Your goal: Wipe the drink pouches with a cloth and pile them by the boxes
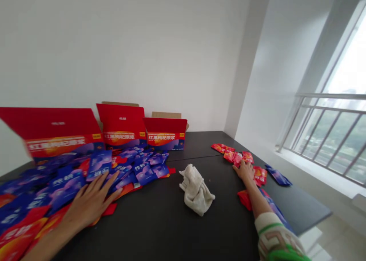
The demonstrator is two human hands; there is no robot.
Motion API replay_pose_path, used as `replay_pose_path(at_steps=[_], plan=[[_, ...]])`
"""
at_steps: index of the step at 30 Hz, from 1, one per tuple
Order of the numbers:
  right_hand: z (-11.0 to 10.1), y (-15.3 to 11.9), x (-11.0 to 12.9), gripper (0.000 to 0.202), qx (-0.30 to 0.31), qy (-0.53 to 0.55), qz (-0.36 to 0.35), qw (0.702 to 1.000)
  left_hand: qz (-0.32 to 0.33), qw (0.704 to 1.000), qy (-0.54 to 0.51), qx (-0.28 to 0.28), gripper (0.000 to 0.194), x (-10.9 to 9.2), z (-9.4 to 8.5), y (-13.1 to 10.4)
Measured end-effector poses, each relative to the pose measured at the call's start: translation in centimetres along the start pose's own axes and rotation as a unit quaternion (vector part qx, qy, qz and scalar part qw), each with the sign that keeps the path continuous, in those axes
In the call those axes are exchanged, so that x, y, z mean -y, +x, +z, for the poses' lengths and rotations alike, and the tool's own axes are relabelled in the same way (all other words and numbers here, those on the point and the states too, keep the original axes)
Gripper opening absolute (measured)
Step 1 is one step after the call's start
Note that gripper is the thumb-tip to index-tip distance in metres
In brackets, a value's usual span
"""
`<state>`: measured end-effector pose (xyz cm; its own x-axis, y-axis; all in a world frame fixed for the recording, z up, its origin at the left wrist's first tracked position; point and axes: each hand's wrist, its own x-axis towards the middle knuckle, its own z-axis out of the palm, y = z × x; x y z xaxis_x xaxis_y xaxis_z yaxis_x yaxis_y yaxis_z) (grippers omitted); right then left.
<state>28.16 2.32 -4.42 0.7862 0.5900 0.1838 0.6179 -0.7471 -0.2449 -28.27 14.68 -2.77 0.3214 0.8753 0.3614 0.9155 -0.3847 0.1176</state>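
My left hand (91, 202) lies with its fingers spread on a heap of blue and red packets (67, 184) at the left of the dark table. Under its fingertips is a blue packet (99, 163). Far to the right, my right hand (245, 170) reaches to a group of small red packets (231, 155); its fingertips touch them, and whether they grip one cannot be made out. More red packets (259, 175) lie just right of that hand, and another (244, 199) sits beside the forearm.
Three open red boxes (64, 143) (122, 135) (166, 136) stand behind the heap, near the wall. A crumpled whitish cloth (196, 190) lies mid-table. A blue packet (278, 175) rests near the table's right edge (317, 215). Beyond are a metal railing (328, 109) and a window.
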Motion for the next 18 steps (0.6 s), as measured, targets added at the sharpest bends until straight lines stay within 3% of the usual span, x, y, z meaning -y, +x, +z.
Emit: replay_pose_path(at_steps=[6,11,15,17,18], plan=[[-0.8,-0.1,0.8,0.039,0.000,0.010,-0.047,0.999,0.025,0.999,0.038,-0.004,0.056,-0.3,-0.3,-0.2],[-4.3,-1.7,1.5,0.044,-0.066,0.037,-0.066,0.995,0.027,0.998,-0.001,-0.056,0.059,-0.5,-0.4,-0.2],[-8.4,-5.5,1.6,0.048,-0.150,0.073,-0.098,0.981,0.053,0.985,-0.118,-0.111,0.061,-3.0,-2.0,-0.4],[-10.4,-9.1,2.4,0.047,-0.155,0.114,-0.153,0.969,0.076,0.969,-0.219,-0.090,0.059,-5.3,-3.5,-1.3],[-11.2,-11.3,3.0,0.045,-0.146,0.190,-0.219,0.946,0.085,0.956,-0.276,-0.059,0.057,-6.7,-4.5,-1.9]])
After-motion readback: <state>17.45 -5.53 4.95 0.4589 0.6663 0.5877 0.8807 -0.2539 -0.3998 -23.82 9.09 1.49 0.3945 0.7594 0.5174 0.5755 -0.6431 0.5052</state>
